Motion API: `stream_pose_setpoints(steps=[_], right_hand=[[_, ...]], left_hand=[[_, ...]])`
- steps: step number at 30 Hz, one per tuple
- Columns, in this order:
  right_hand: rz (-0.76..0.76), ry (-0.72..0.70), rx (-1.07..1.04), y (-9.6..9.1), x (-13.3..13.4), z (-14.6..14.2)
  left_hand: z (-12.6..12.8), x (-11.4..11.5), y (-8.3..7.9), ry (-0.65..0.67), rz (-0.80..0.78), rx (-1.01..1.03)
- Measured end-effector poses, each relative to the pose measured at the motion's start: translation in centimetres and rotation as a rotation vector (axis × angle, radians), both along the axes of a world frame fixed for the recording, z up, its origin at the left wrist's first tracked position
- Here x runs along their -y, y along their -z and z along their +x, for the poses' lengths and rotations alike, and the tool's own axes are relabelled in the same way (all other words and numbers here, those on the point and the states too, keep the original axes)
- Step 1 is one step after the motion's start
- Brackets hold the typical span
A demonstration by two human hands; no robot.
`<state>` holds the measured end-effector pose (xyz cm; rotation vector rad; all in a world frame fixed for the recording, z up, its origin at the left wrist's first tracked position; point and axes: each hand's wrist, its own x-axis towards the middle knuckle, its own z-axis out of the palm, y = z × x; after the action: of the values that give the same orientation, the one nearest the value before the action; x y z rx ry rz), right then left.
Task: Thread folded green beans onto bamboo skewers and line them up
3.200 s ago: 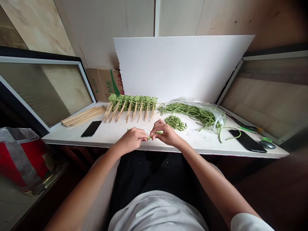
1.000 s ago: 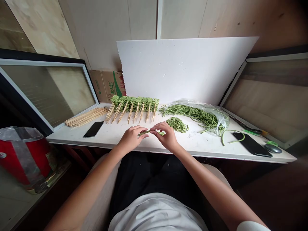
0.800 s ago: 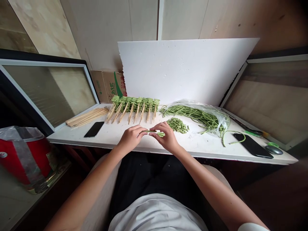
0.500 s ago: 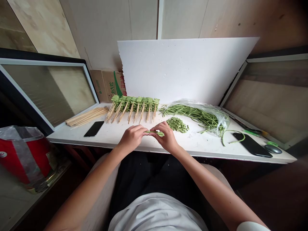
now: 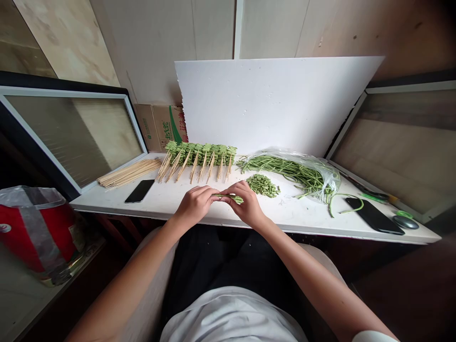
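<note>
- Left hand (image 5: 195,205) is pinching the left end of a bean (image 5: 228,195), left fingers (image 5: 208,196) together, clamped on it.
- Right hand (image 5: 247,203) is pinching the bean's right end, right fingers (image 5: 235,191) together, clamped on it.
- Bean is spanning the gap between the hands, held just above the bench (image 5: 285,223), near its front edge, around mid-bench.
- Bean pieces (image 5: 262,185) are lying just beyond the right hand.
- Skewered beans (image 5: 199,154) are lining the back edge, left of centre.
- Bare skewers (image 5: 128,172) are lying at the back left corner.
- Bag (image 5: 306,173) of long beans is sitting at back right.
- Phones (image 5: 139,191) are lying near both ends.
</note>
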<state>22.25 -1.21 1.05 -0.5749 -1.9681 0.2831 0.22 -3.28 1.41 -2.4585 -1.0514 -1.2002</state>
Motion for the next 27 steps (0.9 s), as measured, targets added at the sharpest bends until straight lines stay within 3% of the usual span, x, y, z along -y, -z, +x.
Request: stream_pose_setpoints(steps=[12, 21, 27], right_hand=[[0.019, -0.024, -0.003, 0.4, 0.1, -0.4], [-0.075, -0.147, 0.076, 0.0, -0.4, 0.4], [-0.029, -0.184, 0.122, -0.8, -0.5, 0.8]], left_hand=[[0.5, 0.2, -0.1, 0.001, 0.096, -0.083], [0.5, 0.1, -0.2, 0.115, 0.035, -0.114], [0.5, -0.1, -0.1, 0.155, -0.01, -0.1]])
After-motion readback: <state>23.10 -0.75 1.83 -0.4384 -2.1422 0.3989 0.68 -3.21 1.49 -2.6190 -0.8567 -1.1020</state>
